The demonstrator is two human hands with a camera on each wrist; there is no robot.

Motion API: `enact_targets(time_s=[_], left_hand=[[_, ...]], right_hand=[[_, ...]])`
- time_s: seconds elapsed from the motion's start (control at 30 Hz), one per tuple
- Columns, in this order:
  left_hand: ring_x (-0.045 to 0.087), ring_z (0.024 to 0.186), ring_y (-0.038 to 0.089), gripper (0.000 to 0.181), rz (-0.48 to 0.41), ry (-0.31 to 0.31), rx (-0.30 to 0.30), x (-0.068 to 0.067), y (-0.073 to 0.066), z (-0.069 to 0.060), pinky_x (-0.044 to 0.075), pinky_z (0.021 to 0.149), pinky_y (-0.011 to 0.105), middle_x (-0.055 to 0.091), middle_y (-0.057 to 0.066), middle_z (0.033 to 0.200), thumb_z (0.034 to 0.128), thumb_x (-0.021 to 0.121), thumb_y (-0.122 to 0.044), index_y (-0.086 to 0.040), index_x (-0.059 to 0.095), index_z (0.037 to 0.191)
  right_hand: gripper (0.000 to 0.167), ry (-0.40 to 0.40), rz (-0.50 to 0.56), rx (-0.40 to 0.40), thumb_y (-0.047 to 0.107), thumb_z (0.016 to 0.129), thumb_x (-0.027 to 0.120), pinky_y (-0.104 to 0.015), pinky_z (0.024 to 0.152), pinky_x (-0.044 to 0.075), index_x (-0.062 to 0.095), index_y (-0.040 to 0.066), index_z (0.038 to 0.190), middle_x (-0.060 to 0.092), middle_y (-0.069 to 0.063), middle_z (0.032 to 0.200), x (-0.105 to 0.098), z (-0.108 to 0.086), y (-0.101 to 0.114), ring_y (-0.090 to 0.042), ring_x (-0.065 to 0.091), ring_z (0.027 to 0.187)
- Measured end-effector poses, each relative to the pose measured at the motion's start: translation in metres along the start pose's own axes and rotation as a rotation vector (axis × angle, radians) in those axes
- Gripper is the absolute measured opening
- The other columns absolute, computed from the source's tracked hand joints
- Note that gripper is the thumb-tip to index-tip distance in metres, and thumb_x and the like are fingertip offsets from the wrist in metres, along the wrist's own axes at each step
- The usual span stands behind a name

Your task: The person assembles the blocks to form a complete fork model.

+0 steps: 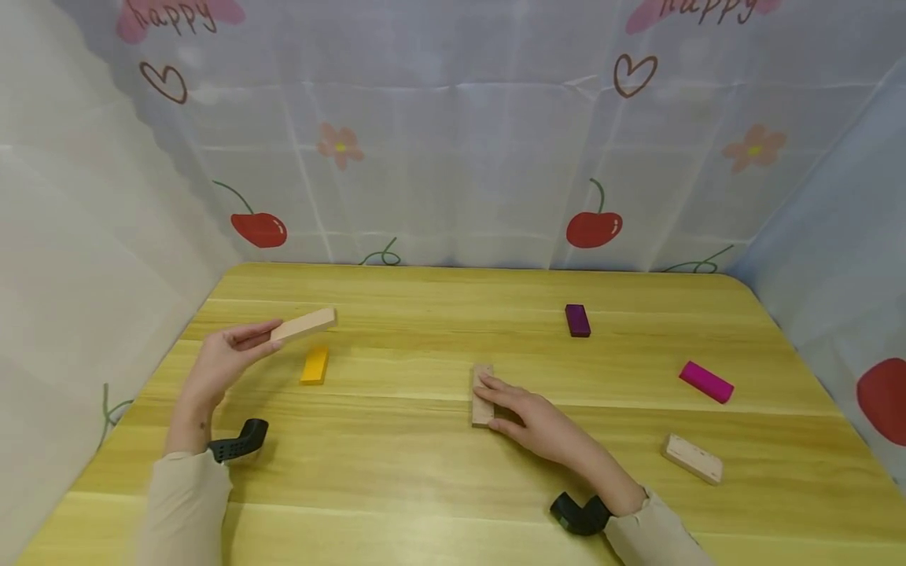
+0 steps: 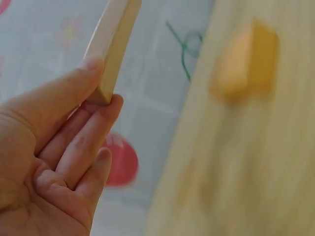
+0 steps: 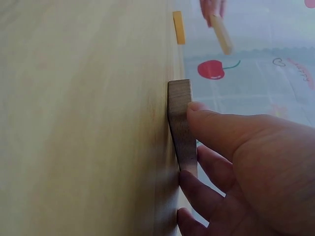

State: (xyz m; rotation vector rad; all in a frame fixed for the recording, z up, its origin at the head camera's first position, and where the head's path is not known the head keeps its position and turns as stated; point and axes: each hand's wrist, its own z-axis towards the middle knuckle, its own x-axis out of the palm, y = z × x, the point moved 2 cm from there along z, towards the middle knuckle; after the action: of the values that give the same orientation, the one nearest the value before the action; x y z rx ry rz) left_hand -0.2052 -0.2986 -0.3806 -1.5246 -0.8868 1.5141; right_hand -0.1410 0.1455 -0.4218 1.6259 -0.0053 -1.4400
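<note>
My left hand (image 1: 215,363) pinches a pale wooden block (image 1: 306,324) by one end, between thumb and fingers. In the left wrist view that block (image 2: 114,46) is held up in the air, tilted. A yellow block (image 1: 314,366) lies on the table just right of the left hand. Near the middle of the table my right hand (image 1: 541,424) grips a brownish wooden block (image 1: 483,413) lying on the tabletop. The right wrist view shows the thumb on one edge of this block (image 3: 180,115) and fingertips toward its other end.
On the right side of the table (image 1: 396,487) lie a dark purple block (image 1: 577,321), a magenta block (image 1: 706,382) and another pale wooden block (image 1: 692,458). A printed curtain (image 1: 439,157) hangs behind the table's far edge. Black wrist cameras sit on both wrists.
</note>
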Motion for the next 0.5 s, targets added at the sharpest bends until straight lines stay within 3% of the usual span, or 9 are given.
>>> enact_targets(time_s=[0.1,0.23,0.37,0.5], left_hand=[[0.06,0.098,0.002,0.055,-0.056,0.03,0.056,0.027,-0.025,0.013,0.047,0.079,0.017,0.056,0.019,0.124,0.0858,0.07,-0.027,0.003,0.055,0.129],[0.061,0.1,0.011,0.05,-0.125,0.095,0.093,0.067,-0.049,0.029,0.049,0.08,0.021,0.058,0.019,0.122,0.0842,0.072,-0.023,0.0,0.059,0.126],[0.059,0.106,0.02,0.044,-0.157,0.166,0.117,0.11,-0.063,0.042,0.049,0.084,0.029,0.06,0.013,0.121,0.0833,0.073,-0.02,-0.004,0.062,0.123],[0.057,0.111,0.021,0.04,-0.163,0.242,0.135,0.149,-0.068,0.053,0.047,0.089,0.034,0.06,0.009,0.121,0.0828,0.074,-0.017,-0.005,0.065,0.12]], right_hand=[[0.048,0.001,-0.001,-0.005,0.02,0.094,0.058,-0.046,0.1,0.035,0.046,0.009,0.14,0.032,-0.009,0.147,-0.001,0.0,-0.001,-0.029,0.035,0.13],[0.048,0.011,0.0,-0.003,0.02,0.095,0.058,-0.046,0.1,0.034,0.045,0.009,0.14,0.032,-0.009,0.147,-0.001,0.0,-0.001,-0.029,0.034,0.13],[0.049,0.018,0.003,0.003,0.02,0.095,0.057,-0.046,0.1,0.035,0.045,0.009,0.14,0.032,-0.01,0.147,-0.001,0.0,-0.001,-0.029,0.034,0.13],[0.048,0.015,0.009,0.001,0.019,0.095,0.057,-0.045,0.1,0.035,0.045,0.009,0.14,0.032,-0.011,0.147,-0.001,0.001,0.0,-0.028,0.034,0.131]])
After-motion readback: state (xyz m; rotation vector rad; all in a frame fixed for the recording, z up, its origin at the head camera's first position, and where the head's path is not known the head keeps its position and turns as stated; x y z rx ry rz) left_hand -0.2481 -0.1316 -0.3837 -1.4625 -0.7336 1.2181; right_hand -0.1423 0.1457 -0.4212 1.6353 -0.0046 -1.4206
